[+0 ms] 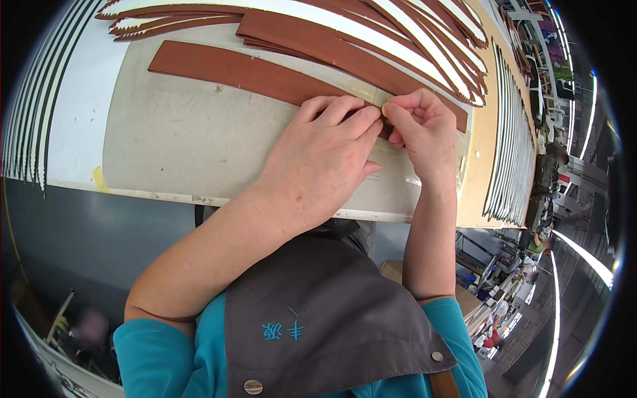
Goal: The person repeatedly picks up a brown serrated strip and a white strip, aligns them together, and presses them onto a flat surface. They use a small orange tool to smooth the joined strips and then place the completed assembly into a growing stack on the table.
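A long brown leather strap [232, 69] lies flat on the grey work mat [179, 139], running from the upper left toward the right. My left hand [322, 156] rests palm down on the strap, its fingers pressing near the strap's right part. My right hand [421, 129] is curled beside it, thumb and forefinger pinched at the strap's upper edge, touching my left fingertips. The part of the strap beneath both hands is hidden.
A fan of several brown straps with white backing [371, 33] lies at the far edge of the table. More striped strips hang at the left [26, 113] and right [514, 152]. The table's front edge [166, 197] runs below my hands. A workshop with people shows at the right.
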Demonstrator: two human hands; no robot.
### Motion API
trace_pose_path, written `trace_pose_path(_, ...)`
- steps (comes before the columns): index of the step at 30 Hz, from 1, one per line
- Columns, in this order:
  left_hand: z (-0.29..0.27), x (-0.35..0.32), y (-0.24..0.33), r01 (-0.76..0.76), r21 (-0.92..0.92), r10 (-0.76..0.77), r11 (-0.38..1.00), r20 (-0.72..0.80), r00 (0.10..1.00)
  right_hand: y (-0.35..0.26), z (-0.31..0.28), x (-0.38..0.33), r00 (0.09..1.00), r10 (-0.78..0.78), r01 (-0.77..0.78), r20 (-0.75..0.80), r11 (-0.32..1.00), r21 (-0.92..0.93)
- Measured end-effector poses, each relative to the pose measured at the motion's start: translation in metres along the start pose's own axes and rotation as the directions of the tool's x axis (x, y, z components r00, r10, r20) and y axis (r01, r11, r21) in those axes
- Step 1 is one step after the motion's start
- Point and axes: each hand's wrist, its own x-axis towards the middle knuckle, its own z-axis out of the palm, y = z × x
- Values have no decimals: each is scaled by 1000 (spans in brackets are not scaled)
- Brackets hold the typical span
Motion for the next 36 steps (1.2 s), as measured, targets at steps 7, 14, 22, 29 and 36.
trace_pose_path(7,1,0,0,1,5,-1,1000,11,1000,1,-1,5,1000,5,-4,19,999,-38)
trace_pose_path(14,-1,-1,0,3,10,-4,1000,17,1000,1,2,3,1000,2,-3,-17,1000,-30)
trace_pose_path(22,0,0,1,4,-19,-4,1000,0,1000,3,-5,3,1000,17,-19,13,990,139)
trace_pose_path(29,6,0,-2,23,-66,-26,998,-53,998,11,-5,-25,1000,-20,24,-24,979,202)
trace_pose_path(36,5,-2,-6,3,-43,-6,999,-75,997,17,-1,-32,999,-28,22,39,991,131)
